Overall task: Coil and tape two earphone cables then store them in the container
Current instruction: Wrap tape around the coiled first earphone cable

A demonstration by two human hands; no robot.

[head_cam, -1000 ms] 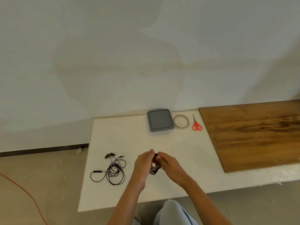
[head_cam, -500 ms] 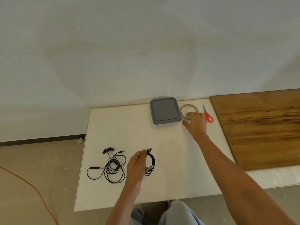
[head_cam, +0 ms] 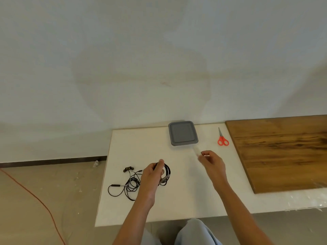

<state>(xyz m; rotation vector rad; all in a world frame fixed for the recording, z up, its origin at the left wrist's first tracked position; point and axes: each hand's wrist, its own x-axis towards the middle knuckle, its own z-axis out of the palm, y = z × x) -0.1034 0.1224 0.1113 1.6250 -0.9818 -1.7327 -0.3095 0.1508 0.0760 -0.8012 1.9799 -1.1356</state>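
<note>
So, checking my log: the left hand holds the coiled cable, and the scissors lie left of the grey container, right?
Not quite: the head view shows the scissors lying right of the grey container, not left. The left hand does hold the coiled cable.

The person has bare forearms (head_cam: 235, 206) and pale blue-grey trousers (head_cam: 192, 232).

Light: soft, even light is filling the scene, fairly bright.
Shadows: a faint one is falling on the table (head_cam: 138, 138) beside the right hand (head_cam: 211, 162).
Blur: right hand and tape roll (head_cam: 196, 152) are smearing.
Edges: wide lens is bowing straight lines.
</note>
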